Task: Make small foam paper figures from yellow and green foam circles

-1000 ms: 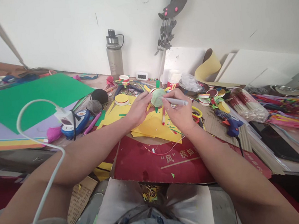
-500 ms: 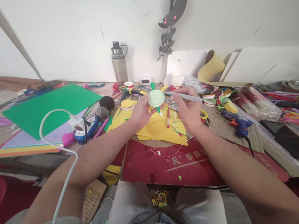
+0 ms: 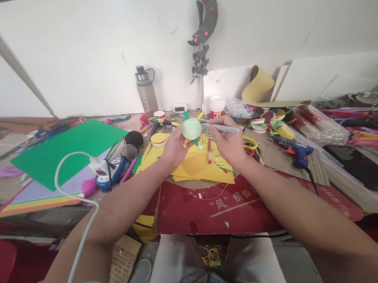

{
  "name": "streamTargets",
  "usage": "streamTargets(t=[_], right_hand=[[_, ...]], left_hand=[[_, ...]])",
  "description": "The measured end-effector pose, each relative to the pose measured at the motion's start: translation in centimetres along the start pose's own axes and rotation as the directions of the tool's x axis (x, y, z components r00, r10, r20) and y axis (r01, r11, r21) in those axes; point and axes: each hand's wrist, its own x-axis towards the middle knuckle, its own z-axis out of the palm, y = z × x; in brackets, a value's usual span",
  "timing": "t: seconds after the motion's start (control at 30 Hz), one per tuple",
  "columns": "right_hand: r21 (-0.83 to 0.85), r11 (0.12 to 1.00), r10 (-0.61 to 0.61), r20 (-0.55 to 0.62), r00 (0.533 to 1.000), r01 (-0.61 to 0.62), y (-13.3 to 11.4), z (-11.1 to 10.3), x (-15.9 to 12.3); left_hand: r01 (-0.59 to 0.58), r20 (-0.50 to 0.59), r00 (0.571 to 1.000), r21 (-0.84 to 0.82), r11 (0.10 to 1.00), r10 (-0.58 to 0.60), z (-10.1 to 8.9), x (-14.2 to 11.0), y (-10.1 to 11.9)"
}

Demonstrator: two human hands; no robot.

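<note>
My left hand (image 3: 175,146) grips a small pale green round craft piece (image 3: 191,128) with yellow and green paper strips sticking out around it, held up over the table. My right hand (image 3: 229,142) is closed around a grey pen (image 3: 223,129), whose tip points left at the edge of the green piece. Under both hands lie yellow paper sheets (image 3: 198,165) on a red cardboard sheet (image 3: 223,207) with white characters.
A green sheet (image 3: 68,150) on purple and yellow sheets lies at the left, beside a blue tape dispenser (image 3: 112,169) and a white cable (image 3: 77,207). A water bottle (image 3: 146,90) stands by the wall. A blue glue gun (image 3: 296,153), scissors (image 3: 250,144), paper cups (image 3: 216,105) and stick bundles fill the right.
The view has shifted slightly. Both hands stay together with the green piece and pen, now a little lower and more to the left in view than half a second ago.
</note>
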Motion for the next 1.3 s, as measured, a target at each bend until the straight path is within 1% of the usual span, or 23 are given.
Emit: streamTargets(t=[0.17,0.23,0.43,0.5,0.63,0.77,0.9,1.1,1.3], right_hand=[[0.001,1.000,-0.020,-0.027,0.999,0.020,0.3,0.1,0.0],[0.010,1.000,-0.010,-0.039,0.999,0.010,0.6,0.2,0.0],[0.069,0.994,0.086,-0.046,0.995,-0.083,2.1,0.1,-0.1],[0.079,0.992,0.105,-0.044,0.993,-0.101,2.4,0.1,0.0],[0.059,0.994,0.096,-0.021,0.995,-0.094,3.1,-0.1,0.1],[-0.035,0.995,0.092,0.041,0.995,-0.090,3.9,-0.2,0.2],[-0.134,0.987,0.099,0.077,0.992,-0.088,4.5,-0.3,0.1],[-0.157,0.984,0.101,0.095,0.990,-0.086,5.1,-0.2,0.0],[-0.192,0.980,0.082,0.118,0.990,-0.058,5.3,-0.1,0.0]], left_hand=[[0.021,0.018,1.000,-0.001,1.000,-0.021,-0.3,0.4,-0.1],[0.032,0.012,0.999,-0.013,0.999,-0.032,-0.4,0.6,0.0],[0.092,-0.080,0.992,-0.015,0.996,-0.093,-0.7,1.0,0.3],[0.097,-0.104,0.990,-0.006,0.995,-0.097,-0.8,1.1,0.4],[0.069,-0.105,0.992,0.011,0.998,-0.068,-1.1,1.4,0.9],[0.021,-0.102,0.995,0.007,1.000,-0.021,-1.3,1.8,1.6],[-0.030,-0.093,0.995,-0.015,0.999,0.028,-1.7,2.3,2.4],[-0.068,-0.080,0.995,-0.023,0.997,0.066,-2.1,2.9,3.1],[-0.085,-0.145,0.986,-0.047,0.995,0.077,-2.4,3.5,3.6]])
